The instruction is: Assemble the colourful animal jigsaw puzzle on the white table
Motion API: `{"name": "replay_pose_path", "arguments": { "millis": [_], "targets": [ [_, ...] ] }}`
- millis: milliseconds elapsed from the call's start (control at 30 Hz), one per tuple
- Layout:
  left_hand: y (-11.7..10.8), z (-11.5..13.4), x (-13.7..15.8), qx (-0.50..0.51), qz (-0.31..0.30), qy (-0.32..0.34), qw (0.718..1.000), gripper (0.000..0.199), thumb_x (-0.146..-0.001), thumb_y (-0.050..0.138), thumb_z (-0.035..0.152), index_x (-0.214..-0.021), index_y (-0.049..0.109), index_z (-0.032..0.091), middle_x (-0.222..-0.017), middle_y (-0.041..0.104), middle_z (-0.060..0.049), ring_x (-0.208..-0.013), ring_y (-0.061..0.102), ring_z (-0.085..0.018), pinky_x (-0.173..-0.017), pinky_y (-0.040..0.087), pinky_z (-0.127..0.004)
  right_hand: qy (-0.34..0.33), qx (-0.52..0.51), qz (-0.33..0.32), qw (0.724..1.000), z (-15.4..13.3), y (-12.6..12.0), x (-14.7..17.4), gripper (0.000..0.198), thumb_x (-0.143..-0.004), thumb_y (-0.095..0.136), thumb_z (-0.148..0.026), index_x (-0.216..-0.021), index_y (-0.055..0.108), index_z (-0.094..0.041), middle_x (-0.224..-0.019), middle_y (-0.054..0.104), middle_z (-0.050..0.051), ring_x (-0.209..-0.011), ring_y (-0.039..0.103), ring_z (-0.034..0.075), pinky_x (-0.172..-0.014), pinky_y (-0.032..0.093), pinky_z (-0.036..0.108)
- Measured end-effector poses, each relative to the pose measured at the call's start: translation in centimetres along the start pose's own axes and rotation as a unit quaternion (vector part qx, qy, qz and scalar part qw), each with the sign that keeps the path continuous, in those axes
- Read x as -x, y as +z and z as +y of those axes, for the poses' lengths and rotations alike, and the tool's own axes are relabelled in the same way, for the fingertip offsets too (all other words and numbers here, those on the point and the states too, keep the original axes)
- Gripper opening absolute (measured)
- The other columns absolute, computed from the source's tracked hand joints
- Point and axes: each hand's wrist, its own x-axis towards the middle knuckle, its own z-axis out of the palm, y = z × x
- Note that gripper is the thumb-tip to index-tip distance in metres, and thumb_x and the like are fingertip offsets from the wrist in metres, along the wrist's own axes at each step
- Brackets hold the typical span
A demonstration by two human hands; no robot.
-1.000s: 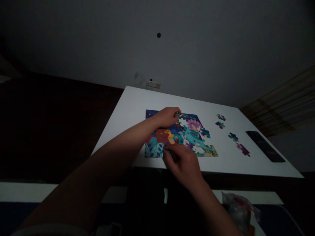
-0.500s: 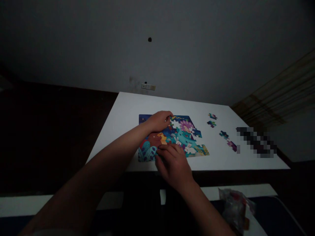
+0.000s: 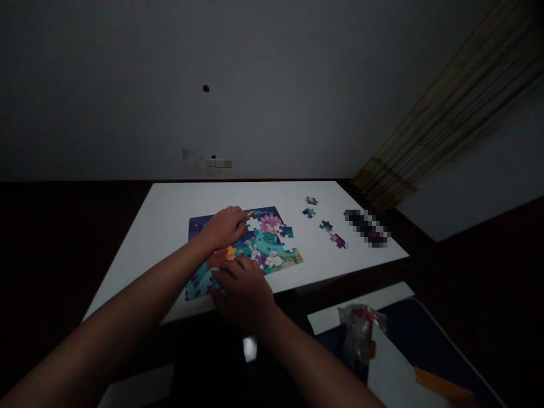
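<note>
A partly assembled jigsaw puzzle (image 3: 263, 245) lies on the white table, showing white rabbits, a teal animal and a dark blue upper edge. My left hand (image 3: 226, 226) rests over its upper middle, fingers curled together beside a white gap in the picture. Whatever is under those fingertips is hidden. Lower down, my right hand (image 3: 244, 289) lies on the puzzle's near edge by some blue leaves, its fingers bent a little and apart, with the thumb toward the front. Several loose puzzle pieces (image 3: 326, 226) are scattered to the right of the puzzle.
The white table (image 3: 140, 243) stands by a grey wall with a socket strip (image 3: 219, 163). A blurred-out dark object (image 3: 366, 228) is at the table's right side. Below right, a clear plastic bag (image 3: 359, 334) sits near a white board. A curtain (image 3: 425, 107) hangs at right.
My view has turned to the right, so table, puzzle and hands appear farther left. Both hands keep nearly the same places on the puzzle. The loose pieces look unmoved on the table.
</note>
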Motion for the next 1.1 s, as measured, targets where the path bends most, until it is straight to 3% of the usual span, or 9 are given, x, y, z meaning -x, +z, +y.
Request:
{"name": "replay_pose_path", "arguments": {
  "millis": [133, 267, 367, 467, 600, 767, 867, 967, 1100],
  "targets": [
    [-0.8, 1.1, 0.0, -0.083, -0.024, 0.002, 0.996, 0.032, -0.114, 0.057, 0.023, -0.129, 0.085, 0.017, -0.129, 0.084, -0.018, -0.122, 0.076, -0.034, -0.111, 0.058, -0.047, -0.017, 0.014, -0.011, 1.0, -0.1, -0.5, -0.3, 0.032, -0.121, 0.065, -0.05, -0.133, 0.083, -0.027, -0.131, 0.087, 0.01, -0.121, 0.076, 0.036, -0.096, 0.061, 0.053],
    [-2.4, 2.6, 0.1, -0.155, -0.044, 0.029, 0.987, 0.03, -0.114, 0.06, 0.025, -0.129, 0.086, 0.02, -0.134, 0.084, -0.018, -0.131, 0.076, -0.036, -0.12, 0.054, -0.051, -0.011, 0.008, -0.006, 1.0, -0.2, -0.8, -0.4, 0.031, -0.118, 0.064, -0.046, -0.131, 0.083, -0.025, -0.128, 0.088, 0.009, -0.12, 0.076, 0.037, -0.098, 0.061, 0.053],
    [-3.9, 3.8, 1.5, -0.15, -0.013, -0.031, 0.988, 0.038, -0.117, 0.054, 0.03, -0.135, 0.086, 0.019, -0.135, 0.085, -0.019, -0.133, 0.077, -0.038, -0.122, 0.055, -0.053, -0.015, -0.007, -0.009, 1.0, -0.2, -0.9, -0.5, 0.034, -0.116, 0.063, -0.045, -0.132, 0.082, -0.023, -0.135, 0.088, 0.01, -0.123, 0.075, 0.037, -0.1, 0.062, 0.054],
    [-4.7, 4.7, 5.0, -0.099, 0.003, -0.115, 0.988, 0.05, -0.115, 0.048, 0.035, -0.148, 0.083, 0.02, -0.148, 0.084, -0.018, -0.135, 0.079, -0.038, -0.118, 0.062, -0.053, -0.018, -0.024, -0.018, 0.999, 0.0, -0.9, -0.5, 0.037, -0.115, 0.061, -0.047, -0.131, 0.082, -0.02, -0.136, 0.088, 0.012, -0.125, 0.074, 0.037, -0.103, 0.062, 0.055],
    [-3.7, 5.9, 10.5, -0.012, 0.022, -0.202, 0.979, 0.06, -0.122, 0.039, 0.047, -0.159, 0.079, 0.02, -0.164, 0.08, -0.015, -0.15, 0.077, -0.034, -0.128, 0.06, -0.048, -0.001, -0.046, -0.004, 0.999, 0.0, -0.5, -0.4, 0.028, -0.107, 0.066, -0.033, -0.127, 0.081, -0.019, -0.134, 0.089, 0.014, -0.126, 0.076, 0.037, -0.107, 0.062, 0.053],
    [-0.6, 7.4, 13.2, -0.051, 0.012, -0.249, 0.967, 0.076, -0.124, 0.031, 0.05, -0.183, 0.057, 0.011, -0.189, 0.056, -0.02, -0.18, 0.048, -0.04, -0.148, 0.041, -0.061, 0.004, -0.112, 0.051, 0.992, 1.0, 0.2, 0.8, 0.019, -0.102, 0.066, -0.023, -0.112, 0.081, -0.027, -0.115, 0.089, 0.009, -0.114, 0.079, 0.033, -0.104, 0.063, 0.052],
    [0.4, 7.9, 13.1, -0.094, -0.007, -0.267, 0.959, 0.08, -0.124, 0.033, 0.054, -0.189, 0.049, 0.009, -0.195, 0.047, -0.02, -0.184, 0.039, -0.047, -0.149, 0.035, -0.067, 0.011, -0.139, 0.157, 0.978, 3.5, -0.9, 3.1, 0.017, -0.101, 0.067, -0.021, -0.109, 0.08, -0.03, -0.108, 0.09, 0.005, -0.103, 0.081, 0.029, -0.096, 0.063, 0.048],
    [0.6, 7.9, 13.0, -0.108, -0.01, -0.264, 0.958, 0.08, -0.125, 0.032, 0.055, -0.189, 0.049, 0.009, -0.195, 0.047, -0.02, -0.183, 0.039, -0.049, -0.148, 0.035, -0.067, 0.067, -0.109, 0.208, 0.97, 7.6, -4.2, 6.4, 0.022, -0.103, 0.062, -0.021, -0.112, 0.08, -0.031, -0.109, 0.09, 0.007, -0.104, 0.081, 0.032, -0.097, 0.063, 0.052],
    [0.6, 7.7, 13.2, -0.101, -0.006, -0.252, 0.962, 0.079, -0.125, 0.032, 0.052, -0.186, 0.053, 0.007, -0.193, 0.05, -0.022, -0.183, 0.039, -0.05, -0.147, 0.036, -0.068, 0.224, -0.025, 0.236, 0.945, 14.5, -10.3, 10.8, 0.026, -0.107, 0.06, -0.03, -0.121, 0.082, -0.031, -0.121, 0.089, 0.015, -0.119, 0.08, 0.04, -0.11, 0.062, 0.064]
  ]
}}
